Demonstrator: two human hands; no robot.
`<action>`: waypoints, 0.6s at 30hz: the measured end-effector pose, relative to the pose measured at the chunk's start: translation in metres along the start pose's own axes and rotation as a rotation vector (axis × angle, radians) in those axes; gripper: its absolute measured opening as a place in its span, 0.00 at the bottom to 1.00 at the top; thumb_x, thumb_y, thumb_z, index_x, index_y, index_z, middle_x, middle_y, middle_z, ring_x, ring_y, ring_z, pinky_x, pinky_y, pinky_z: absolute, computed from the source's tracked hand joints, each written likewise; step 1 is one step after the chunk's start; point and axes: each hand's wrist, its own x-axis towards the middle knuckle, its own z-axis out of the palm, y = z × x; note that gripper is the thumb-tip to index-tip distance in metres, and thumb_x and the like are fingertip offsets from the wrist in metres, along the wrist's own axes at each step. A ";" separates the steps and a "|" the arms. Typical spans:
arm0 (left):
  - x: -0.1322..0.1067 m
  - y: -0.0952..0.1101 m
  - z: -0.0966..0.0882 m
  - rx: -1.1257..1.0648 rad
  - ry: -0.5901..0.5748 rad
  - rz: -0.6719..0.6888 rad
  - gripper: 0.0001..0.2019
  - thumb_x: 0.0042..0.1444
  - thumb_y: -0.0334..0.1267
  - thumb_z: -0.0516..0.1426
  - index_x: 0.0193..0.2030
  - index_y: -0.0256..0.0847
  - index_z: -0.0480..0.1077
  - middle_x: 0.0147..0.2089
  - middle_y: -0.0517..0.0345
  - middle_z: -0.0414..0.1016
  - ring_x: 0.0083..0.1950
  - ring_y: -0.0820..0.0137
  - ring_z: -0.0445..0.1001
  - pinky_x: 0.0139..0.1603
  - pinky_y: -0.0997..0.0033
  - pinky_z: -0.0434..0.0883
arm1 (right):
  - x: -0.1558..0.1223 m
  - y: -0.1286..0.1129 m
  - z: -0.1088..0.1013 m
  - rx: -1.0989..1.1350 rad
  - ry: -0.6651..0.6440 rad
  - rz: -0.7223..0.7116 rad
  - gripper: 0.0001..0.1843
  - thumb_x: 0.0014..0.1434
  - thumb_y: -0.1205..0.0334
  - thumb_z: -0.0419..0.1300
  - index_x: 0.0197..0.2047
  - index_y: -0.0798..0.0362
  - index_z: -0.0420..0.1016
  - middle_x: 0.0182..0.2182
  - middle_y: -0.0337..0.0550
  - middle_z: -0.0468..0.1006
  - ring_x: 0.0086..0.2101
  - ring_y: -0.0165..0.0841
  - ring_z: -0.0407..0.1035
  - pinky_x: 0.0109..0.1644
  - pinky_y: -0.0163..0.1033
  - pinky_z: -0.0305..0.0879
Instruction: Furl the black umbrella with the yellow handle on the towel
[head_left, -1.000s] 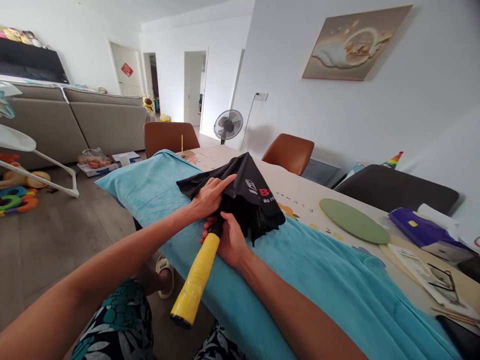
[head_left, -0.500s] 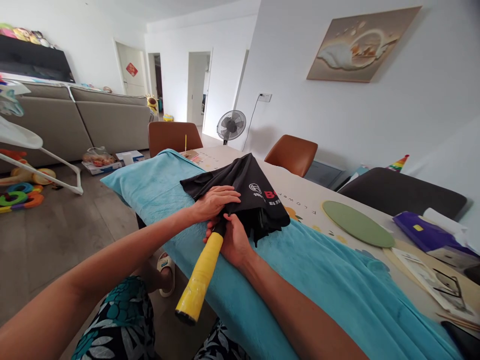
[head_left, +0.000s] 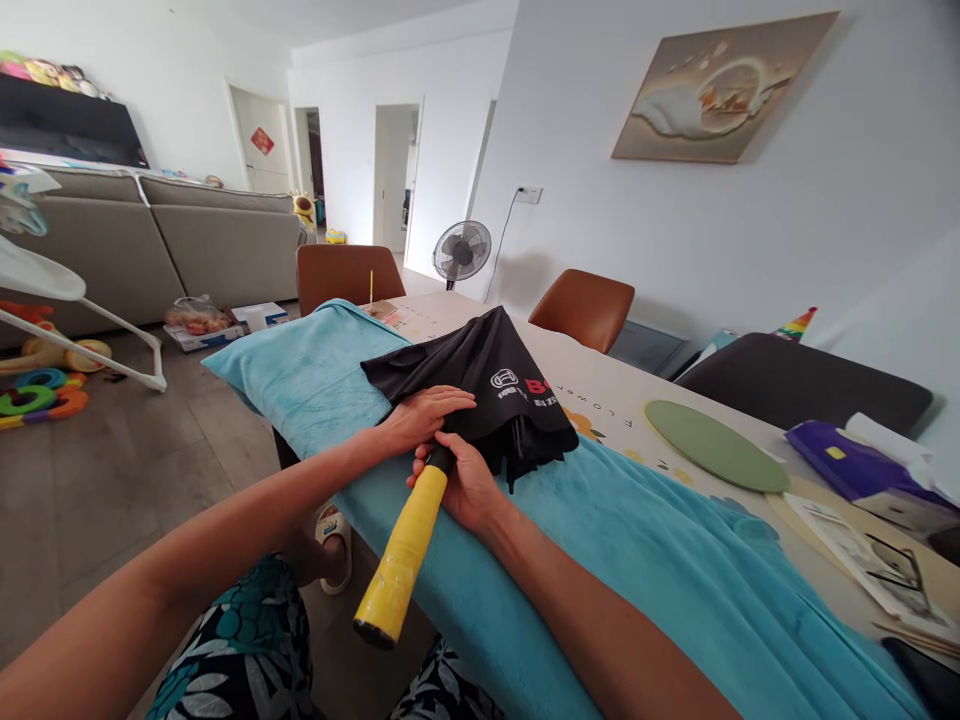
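Observation:
A folded black umbrella (head_left: 495, 385) with white and red print lies on a teal towel (head_left: 622, 540) spread over the table. Its yellow handle (head_left: 405, 545) sticks out past the table's near edge. My right hand (head_left: 465, 485) is wrapped round the umbrella's neck where the yellow handle meets the black fabric. My left hand (head_left: 424, 415) lies flat on top of the black canopy just above it, fingers stretched out and pressing the fabric down.
On the table to the right lie a green round mat (head_left: 712, 445), a purple packet (head_left: 851, 465) and papers with glasses (head_left: 870, 570). Brown chairs (head_left: 345, 275) stand at the far side, a fan (head_left: 461, 250) behind them. A grey sofa (head_left: 165, 240) and toys (head_left: 41, 385) are on the left.
My left hand went from pointing with one finger raised on the canopy to lying flat on the fabric. The umbrella and my right hand stayed nearly still.

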 end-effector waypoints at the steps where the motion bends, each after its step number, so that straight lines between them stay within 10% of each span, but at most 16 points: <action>1: 0.000 0.000 0.000 0.006 0.004 -0.007 0.29 0.46 0.18 0.43 0.53 0.41 0.66 0.56 0.56 0.68 0.59 0.72 0.62 0.60 0.63 0.62 | 0.000 0.000 0.000 0.002 -0.001 0.000 0.10 0.57 0.63 0.53 0.27 0.59 0.68 0.22 0.43 0.73 0.21 0.31 0.68 0.26 0.41 0.71; 18: -0.016 0.031 -0.015 0.293 0.422 -0.155 0.14 0.56 0.24 0.46 0.39 0.41 0.70 0.48 0.57 0.72 0.51 0.71 0.67 0.51 0.68 0.68 | -0.001 0.000 0.003 -0.009 0.020 -0.020 0.05 0.52 0.65 0.57 0.28 0.57 0.67 0.20 0.41 0.72 0.20 0.31 0.68 0.27 0.40 0.71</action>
